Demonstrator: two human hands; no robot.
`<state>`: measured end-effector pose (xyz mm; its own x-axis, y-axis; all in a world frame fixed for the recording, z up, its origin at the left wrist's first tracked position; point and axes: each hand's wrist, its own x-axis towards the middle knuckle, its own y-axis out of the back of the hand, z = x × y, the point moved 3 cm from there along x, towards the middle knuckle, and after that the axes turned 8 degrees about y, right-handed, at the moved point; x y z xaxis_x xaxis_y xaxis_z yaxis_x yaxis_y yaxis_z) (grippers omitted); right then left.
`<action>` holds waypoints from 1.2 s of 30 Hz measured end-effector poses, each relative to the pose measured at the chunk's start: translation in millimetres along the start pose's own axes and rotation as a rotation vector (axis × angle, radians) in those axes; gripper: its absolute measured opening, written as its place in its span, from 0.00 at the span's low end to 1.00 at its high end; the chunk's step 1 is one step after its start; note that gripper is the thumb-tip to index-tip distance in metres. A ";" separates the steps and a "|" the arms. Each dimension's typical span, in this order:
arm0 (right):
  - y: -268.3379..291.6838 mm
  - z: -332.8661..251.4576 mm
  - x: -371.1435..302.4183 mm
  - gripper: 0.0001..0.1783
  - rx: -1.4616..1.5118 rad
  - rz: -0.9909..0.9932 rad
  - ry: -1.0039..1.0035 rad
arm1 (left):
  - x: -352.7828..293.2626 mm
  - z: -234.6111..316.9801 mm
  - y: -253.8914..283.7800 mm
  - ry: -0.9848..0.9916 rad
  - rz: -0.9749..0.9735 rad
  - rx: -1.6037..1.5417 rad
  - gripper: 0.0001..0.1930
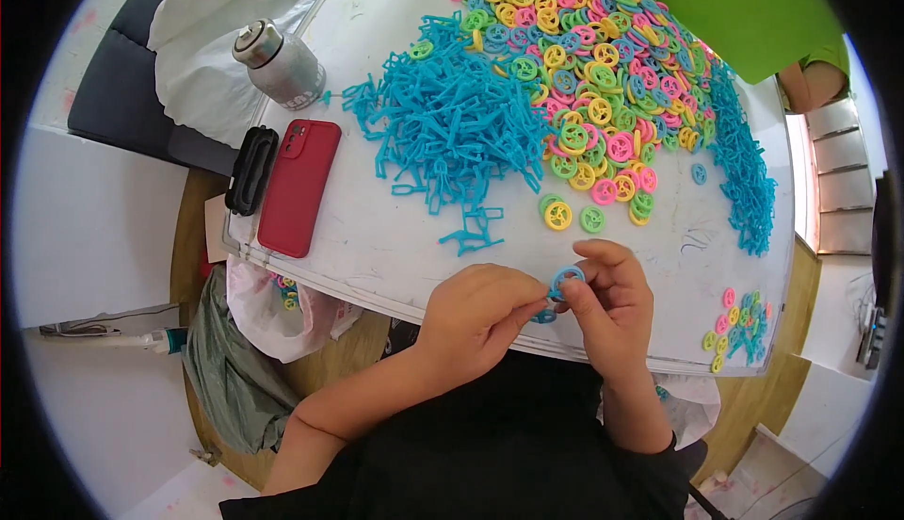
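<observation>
head view: at lower centre of the frame, near the edge of a white table (pixel 377 254), two bare hands met around a blue wheel (pixel 556 276). the left hand (pixel 478 317) was pinched at the wheel's left edge; the right hand (pixel 614 308) laid its thumb against the wheel, fingers partly curled — whether these gripped it could not be told. a second blue piece (pixel 543 316), mostly hidden, showed just below the left fingertips. a heap of blue frame-like parts (pixel 452 110) lay at upper centre — beside it, toward the upper right, spread multicoloured wheels (pixel 603 80). a red phone (pixel 298 190), a black case (pixel 250 173) and a metal bottle (pixel 282 66) occupied the upper left.
</observation>
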<state>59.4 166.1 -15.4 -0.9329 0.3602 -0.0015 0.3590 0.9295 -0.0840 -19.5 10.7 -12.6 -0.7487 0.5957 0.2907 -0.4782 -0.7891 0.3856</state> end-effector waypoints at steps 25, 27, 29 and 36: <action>-13.7 -11.5 -12.4 0.19 0.295 -0.146 -0.247 | -18.9 3.7 26.7 0.190 -0.074 -0.102 0.07; -6.9 -17.8 -12.2 0.20 0.203 -0.159 -0.058 | -36.7 4.6 68.5 0.079 0.004 0.102 0.04; 12.3 -23.5 -7.1 0.24 -0.559 -0.491 0.112 | -65.7 -14.1 128.9 0.402 0.439 0.070 0.03; -50.9 -106.1 21.0 0.61 0.866 -1.144 0.202 | -176.0 -112.2 313.4 1.112 0.445 0.693 0.11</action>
<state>24.6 134.7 94.6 -0.6450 -0.4602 0.6101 -0.7641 0.3985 -0.5072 -89.1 -358.2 -41.2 -0.9021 -0.3740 -0.2153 -0.0267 -0.4497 0.8928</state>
